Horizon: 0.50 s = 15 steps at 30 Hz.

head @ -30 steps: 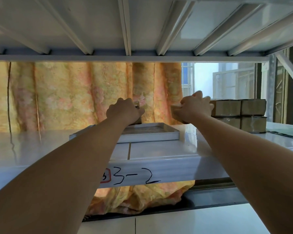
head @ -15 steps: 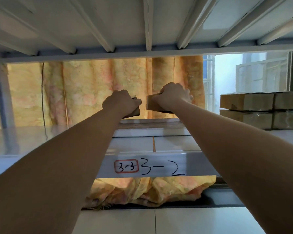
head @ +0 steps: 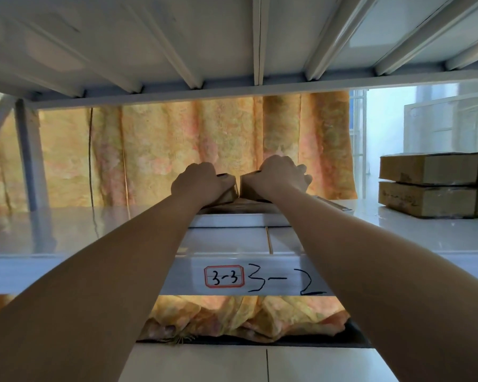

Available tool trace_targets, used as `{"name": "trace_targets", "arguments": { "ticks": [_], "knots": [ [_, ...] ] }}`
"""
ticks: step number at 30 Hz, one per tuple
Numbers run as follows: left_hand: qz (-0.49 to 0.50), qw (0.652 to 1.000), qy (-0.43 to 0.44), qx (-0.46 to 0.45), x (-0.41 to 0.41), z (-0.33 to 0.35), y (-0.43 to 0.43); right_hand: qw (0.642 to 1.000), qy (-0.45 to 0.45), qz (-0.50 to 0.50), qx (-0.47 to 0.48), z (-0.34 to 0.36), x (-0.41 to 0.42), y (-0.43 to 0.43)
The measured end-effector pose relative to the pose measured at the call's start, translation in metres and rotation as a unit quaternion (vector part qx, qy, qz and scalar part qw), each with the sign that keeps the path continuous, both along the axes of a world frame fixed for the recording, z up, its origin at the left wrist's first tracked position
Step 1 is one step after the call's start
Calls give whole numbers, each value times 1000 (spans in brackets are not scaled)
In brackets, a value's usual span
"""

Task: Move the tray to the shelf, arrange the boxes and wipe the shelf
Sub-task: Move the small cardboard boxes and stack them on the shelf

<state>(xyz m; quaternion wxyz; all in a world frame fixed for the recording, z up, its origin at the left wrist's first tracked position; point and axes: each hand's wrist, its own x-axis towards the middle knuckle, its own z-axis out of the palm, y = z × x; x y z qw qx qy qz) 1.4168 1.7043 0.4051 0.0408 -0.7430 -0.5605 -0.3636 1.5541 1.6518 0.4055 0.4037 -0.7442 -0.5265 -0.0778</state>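
Note:
A white tray (head: 238, 220) lies on the white shelf (head: 94, 232), seen edge-on between my forearms. My left hand (head: 198, 183) grips a small cardboard box (head: 229, 195) from above, over the tray. My right hand (head: 279, 175) grips a second cardboard box (head: 249, 186) beside it. The two boxes sit side by side, almost touching, low over the tray's far part. Whether they rest in the tray is hidden by my hands.
A stack of cardboard boxes (head: 431, 184), two layers high, stands on the shelf at the right. A yellow-orange curtain (head: 204, 144) hangs behind. The upper shelf's ribbed underside (head: 232, 40) is close overhead. The front rail carries a label "3-3" (head: 224, 276).
My right hand has carried its box leftward from near the stack to beside the left hand's box. Both boxes have come down toward the tray, and my view has shifted left.

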Motion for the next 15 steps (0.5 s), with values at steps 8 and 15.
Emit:
{"name": "trace_targets", "arguments": {
  "ticks": [8, 15],
  "knots": [
    [63, 995, 48, 56, 6, -13, -5, 1000, -29, -2, 2, -1, 1, -4],
    [66, 993, 97, 24, -3, -19, -4, 999, -43, -3, 4, -2, 0, -2]
  ]
}}
